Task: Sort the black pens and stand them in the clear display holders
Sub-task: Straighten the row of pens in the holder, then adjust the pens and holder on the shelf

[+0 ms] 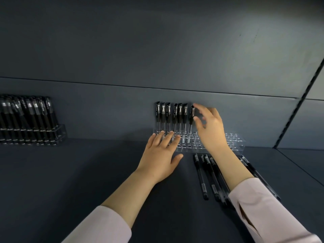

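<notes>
A clear display holder (235, 140) with rows of holes stands against the back wall. Several black pens (172, 114) stand upright in its back left holes. My left hand (160, 156) lies flat, its straight fingers pressing on the holder's left front. My right hand (209, 128) is raised beside the rightmost standing pen (191, 116); its spread fingers are blurred, and the index and thumb tips sit just at that pen's right side without closing round it. Several loose black pens (208, 174) lie on the shelf in front of the holder, partly hidden by my right forearm.
A second clear holder (60, 131) packed with black pens stands at the far left of the dark shelf. The dark back wall rises right behind both holders. A slotted upright rail (298, 106) runs along the right side.
</notes>
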Action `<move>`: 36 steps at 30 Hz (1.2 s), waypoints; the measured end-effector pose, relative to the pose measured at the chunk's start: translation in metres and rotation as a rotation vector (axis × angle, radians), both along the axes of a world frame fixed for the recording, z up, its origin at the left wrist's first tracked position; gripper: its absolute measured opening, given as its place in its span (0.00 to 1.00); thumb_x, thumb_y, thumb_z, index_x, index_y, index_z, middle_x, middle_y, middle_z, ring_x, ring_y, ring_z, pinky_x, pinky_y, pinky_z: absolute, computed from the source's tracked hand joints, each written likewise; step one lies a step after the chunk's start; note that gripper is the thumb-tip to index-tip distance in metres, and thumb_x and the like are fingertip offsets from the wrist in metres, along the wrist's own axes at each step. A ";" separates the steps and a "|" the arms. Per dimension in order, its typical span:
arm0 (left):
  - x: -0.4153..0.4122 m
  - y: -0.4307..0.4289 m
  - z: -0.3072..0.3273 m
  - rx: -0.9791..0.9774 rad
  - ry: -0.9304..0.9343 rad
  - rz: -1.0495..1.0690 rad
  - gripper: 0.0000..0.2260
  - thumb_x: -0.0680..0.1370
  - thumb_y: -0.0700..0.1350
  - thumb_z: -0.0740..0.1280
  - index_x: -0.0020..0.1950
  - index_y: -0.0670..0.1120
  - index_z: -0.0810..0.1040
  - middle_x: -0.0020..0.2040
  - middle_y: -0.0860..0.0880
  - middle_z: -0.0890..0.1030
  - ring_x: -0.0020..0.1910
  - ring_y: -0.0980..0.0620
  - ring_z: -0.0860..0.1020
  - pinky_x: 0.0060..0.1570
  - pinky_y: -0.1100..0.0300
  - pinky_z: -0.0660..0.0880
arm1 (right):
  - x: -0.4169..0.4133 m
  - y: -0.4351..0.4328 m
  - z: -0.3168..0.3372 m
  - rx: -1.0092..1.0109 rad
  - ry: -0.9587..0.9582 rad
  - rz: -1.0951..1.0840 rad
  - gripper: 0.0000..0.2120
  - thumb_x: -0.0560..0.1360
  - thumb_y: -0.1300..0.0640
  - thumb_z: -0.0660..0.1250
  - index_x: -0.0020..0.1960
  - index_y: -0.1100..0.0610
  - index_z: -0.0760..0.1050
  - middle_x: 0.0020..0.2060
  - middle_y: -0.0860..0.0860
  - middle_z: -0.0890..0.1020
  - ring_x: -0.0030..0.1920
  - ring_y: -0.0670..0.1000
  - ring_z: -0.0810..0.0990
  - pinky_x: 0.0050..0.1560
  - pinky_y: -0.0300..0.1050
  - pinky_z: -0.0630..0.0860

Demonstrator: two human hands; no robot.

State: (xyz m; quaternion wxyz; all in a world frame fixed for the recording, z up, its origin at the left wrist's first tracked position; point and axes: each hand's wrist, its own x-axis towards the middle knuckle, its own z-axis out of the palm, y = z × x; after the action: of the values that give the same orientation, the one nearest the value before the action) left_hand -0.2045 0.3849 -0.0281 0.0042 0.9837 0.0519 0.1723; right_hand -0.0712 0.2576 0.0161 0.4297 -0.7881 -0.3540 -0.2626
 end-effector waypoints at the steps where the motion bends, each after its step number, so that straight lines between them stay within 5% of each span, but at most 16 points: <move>1: 0.000 0.000 0.000 -0.005 -0.007 -0.004 0.28 0.83 0.60 0.49 0.80 0.52 0.47 0.81 0.50 0.49 0.79 0.47 0.46 0.76 0.51 0.38 | 0.001 0.000 -0.002 -0.022 0.024 0.001 0.22 0.78 0.61 0.64 0.70 0.49 0.70 0.54 0.51 0.73 0.54 0.54 0.74 0.57 0.50 0.75; 5: -0.001 0.001 0.000 -0.025 -0.031 -0.021 0.28 0.83 0.60 0.50 0.80 0.52 0.50 0.81 0.50 0.51 0.79 0.46 0.47 0.76 0.51 0.39 | 0.001 -0.003 -0.003 -0.059 0.135 0.012 0.26 0.79 0.61 0.63 0.74 0.46 0.65 0.53 0.49 0.71 0.50 0.48 0.73 0.55 0.37 0.67; 11: -0.004 -0.006 0.002 -0.072 -0.052 -0.019 0.28 0.83 0.57 0.52 0.80 0.51 0.50 0.81 0.44 0.47 0.79 0.42 0.46 0.76 0.49 0.40 | -0.008 -0.008 0.008 -0.077 0.155 0.046 0.27 0.78 0.59 0.65 0.74 0.44 0.63 0.54 0.49 0.72 0.50 0.46 0.72 0.53 0.35 0.66; 18: -0.020 -0.065 0.017 -0.452 0.078 0.044 0.29 0.82 0.61 0.54 0.76 0.44 0.63 0.74 0.46 0.66 0.73 0.46 0.62 0.70 0.51 0.63 | -0.018 -0.063 0.032 -0.188 0.291 0.160 0.12 0.77 0.53 0.67 0.59 0.43 0.75 0.47 0.46 0.80 0.45 0.46 0.78 0.43 0.35 0.71; 26: -0.008 -0.129 0.016 -0.456 0.234 0.234 0.43 0.75 0.73 0.52 0.78 0.43 0.56 0.75 0.44 0.64 0.75 0.41 0.58 0.72 0.47 0.57 | 0.003 -0.151 0.004 -0.382 0.360 0.133 0.09 0.78 0.52 0.66 0.58 0.45 0.78 0.48 0.45 0.81 0.48 0.42 0.79 0.46 0.31 0.70; 36: 0.011 -0.163 0.016 -0.474 0.257 0.407 0.47 0.71 0.75 0.57 0.79 0.45 0.51 0.77 0.45 0.58 0.74 0.41 0.57 0.71 0.47 0.57 | 0.021 -0.165 -0.017 -0.203 0.430 0.117 0.08 0.78 0.56 0.65 0.53 0.53 0.81 0.47 0.48 0.83 0.50 0.47 0.79 0.48 0.34 0.71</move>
State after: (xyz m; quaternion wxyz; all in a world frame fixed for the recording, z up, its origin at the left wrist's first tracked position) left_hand -0.1935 0.2219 -0.0119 0.1918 0.9385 0.2859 0.0273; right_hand -0.0507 0.0925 -0.0010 0.4281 -0.8433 -0.3239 -0.0266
